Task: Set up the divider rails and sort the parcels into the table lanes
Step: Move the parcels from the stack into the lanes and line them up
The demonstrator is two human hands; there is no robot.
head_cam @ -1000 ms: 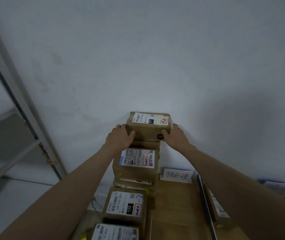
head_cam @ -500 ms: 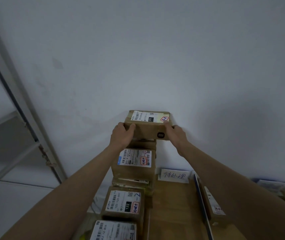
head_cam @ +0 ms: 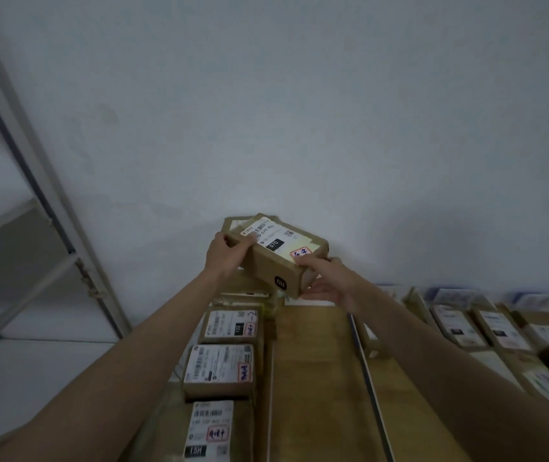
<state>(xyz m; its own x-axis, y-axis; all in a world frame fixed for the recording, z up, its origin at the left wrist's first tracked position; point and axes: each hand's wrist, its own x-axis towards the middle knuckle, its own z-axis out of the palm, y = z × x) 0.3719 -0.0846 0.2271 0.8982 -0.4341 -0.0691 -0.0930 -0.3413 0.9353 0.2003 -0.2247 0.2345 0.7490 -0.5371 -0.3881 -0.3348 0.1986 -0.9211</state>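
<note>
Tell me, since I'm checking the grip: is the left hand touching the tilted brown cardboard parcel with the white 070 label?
Touching. The head view shows the left hand gripping the tilted brown cardboard parcel at its left end, thumb on the label.

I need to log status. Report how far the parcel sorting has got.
Done: a divider rail lies on the table, and labelled parcels fill the left lane and lanes at right. In hand: the left hand and right hand hold a tilted box at the wall. Left: placing it; the middle lane shows bare wood.
</note>
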